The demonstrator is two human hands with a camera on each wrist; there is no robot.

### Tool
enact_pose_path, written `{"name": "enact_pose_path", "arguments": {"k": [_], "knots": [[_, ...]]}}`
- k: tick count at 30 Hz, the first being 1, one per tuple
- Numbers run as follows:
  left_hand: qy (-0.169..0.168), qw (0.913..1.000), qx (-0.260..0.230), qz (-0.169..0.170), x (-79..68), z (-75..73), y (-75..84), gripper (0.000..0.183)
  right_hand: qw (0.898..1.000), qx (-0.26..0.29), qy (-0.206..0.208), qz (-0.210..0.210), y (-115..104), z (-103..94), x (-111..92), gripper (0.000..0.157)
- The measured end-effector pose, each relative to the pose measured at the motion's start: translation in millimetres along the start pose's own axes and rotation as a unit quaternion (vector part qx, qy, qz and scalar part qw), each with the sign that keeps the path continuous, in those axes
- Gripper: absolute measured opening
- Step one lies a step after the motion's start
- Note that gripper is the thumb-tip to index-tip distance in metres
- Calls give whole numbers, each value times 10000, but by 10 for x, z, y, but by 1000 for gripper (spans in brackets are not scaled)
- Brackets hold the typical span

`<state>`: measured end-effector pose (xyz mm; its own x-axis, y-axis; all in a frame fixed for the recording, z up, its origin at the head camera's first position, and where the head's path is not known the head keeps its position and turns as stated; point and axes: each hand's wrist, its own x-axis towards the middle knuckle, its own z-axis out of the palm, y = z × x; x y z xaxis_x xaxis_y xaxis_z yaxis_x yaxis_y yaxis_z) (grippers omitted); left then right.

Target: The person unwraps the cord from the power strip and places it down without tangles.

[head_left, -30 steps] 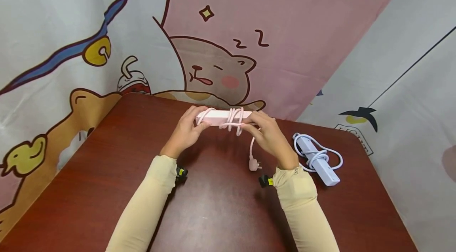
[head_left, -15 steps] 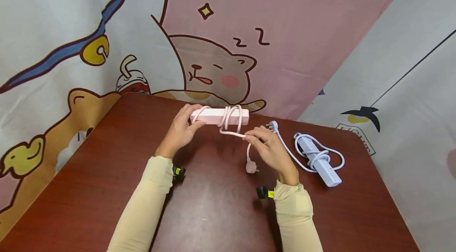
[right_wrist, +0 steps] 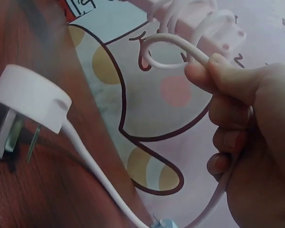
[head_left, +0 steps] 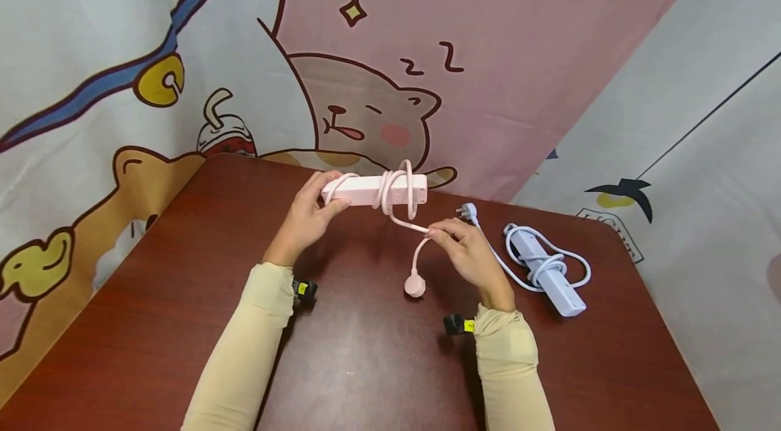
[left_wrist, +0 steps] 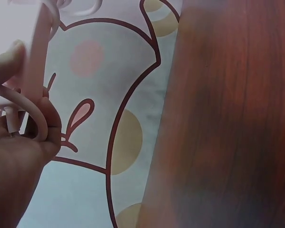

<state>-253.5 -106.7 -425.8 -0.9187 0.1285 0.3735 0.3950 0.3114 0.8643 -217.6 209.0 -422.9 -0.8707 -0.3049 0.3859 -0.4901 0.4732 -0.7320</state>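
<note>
A pink power strip [head_left: 363, 191] hangs above the far part of the table, its cord looped several times round the right half. My left hand [head_left: 308, 213] grips its left end, thumb along the front face, as the left wrist view also shows. Thumb and forefinger of my right hand [head_left: 466, 256] pinch the pink cord [right_wrist: 168, 39] below the strip's right end. From that hand the rest of the cord runs down to a pink plug [head_left: 415, 284], whose metal prongs show in the right wrist view.
On the right of the dark red wooden table [head_left: 366, 363] lies a pale blue power strip [head_left: 552, 282] with its cord wound round it. Its plug [head_left: 468, 211] lies near the back edge, beyond my right hand. A printed cartoon curtain [head_left: 518, 45] stands behind the table.
My right hand has left the strip's right end and drawn the cord down and right. One loop now stands looser at that end. The pink plug has swung left; the strip shifted slightly left and up.
</note>
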Motion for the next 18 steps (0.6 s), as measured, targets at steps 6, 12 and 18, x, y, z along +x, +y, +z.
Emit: {"name": "enact_pose_path", "arguments": {"k": [6,12,18], "knots": [[-186,9997,-1,141,2,16,23,42,9985,-194,233,457,59,-50,-7,15],[-279,9994,25,193,-3,23,24,42,9948,-329,497,831,79,-87,-3,19],[-468,9987,125,166,-12,33,24,42,9899,-419,900,1012,108,-102,-3,18]]}}
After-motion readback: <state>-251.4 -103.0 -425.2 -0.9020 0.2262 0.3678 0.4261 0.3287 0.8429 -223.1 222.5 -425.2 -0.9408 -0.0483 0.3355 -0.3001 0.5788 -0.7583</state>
